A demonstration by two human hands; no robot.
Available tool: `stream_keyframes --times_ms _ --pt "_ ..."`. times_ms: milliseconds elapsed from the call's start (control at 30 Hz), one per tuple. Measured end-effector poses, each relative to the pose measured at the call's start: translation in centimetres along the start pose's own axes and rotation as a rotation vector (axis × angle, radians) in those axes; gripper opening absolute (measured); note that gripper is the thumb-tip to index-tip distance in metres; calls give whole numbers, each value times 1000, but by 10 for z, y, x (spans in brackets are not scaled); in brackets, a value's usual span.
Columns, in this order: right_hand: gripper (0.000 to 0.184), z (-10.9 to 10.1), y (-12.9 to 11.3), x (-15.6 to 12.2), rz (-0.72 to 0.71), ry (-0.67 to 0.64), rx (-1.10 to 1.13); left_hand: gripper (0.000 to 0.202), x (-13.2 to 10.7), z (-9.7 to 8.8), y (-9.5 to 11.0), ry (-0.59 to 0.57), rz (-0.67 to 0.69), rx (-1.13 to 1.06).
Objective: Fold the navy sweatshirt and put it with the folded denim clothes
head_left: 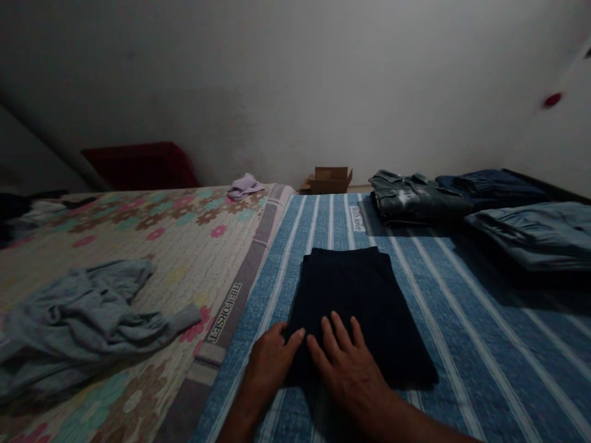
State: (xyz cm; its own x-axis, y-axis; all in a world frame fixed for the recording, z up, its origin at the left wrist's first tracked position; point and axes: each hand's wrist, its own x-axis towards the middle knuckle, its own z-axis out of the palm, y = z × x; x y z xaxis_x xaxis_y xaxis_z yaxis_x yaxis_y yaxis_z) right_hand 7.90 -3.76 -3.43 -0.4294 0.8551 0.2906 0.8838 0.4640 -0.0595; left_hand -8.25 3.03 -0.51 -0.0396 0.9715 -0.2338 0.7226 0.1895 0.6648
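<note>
On a bed (484,344) spread with a blue striped sheet, a folded dark garment (364,301) lies flat under both hands. The right hand (348,363) rests open-palmed on its near edge; the left hand (270,360) lies flat, grasping nothing, at the near left corner. Smoothing well likely means even pressure outward, keeping edges square.

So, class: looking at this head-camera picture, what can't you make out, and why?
- Dark folded garment: its type; dim light, folded, near edge under left hand and right hand.
- Red blur on the wall: smeared.
- Cardboard box: contents hidden by its walls.
- Folded jeans: cut by right edge.
</note>
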Motion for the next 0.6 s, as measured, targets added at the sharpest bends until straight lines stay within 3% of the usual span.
stream_keyframes --times_ms 167,367,467,600 --pt "41 2 -11 8 20 91 -61 30 3 2 -2 -108 -18 -280" --pt "34 3 -8 12 100 242 -142 23 -12 -3 20 -281 -143 -818" --pt "31 -12 -1 17 104 231 -147 22 -13 -6 27 -263 -223 -1048" --pt "34 -47 14 26 122 182 -101 21 -9 3 28 -187 -446 -1273"
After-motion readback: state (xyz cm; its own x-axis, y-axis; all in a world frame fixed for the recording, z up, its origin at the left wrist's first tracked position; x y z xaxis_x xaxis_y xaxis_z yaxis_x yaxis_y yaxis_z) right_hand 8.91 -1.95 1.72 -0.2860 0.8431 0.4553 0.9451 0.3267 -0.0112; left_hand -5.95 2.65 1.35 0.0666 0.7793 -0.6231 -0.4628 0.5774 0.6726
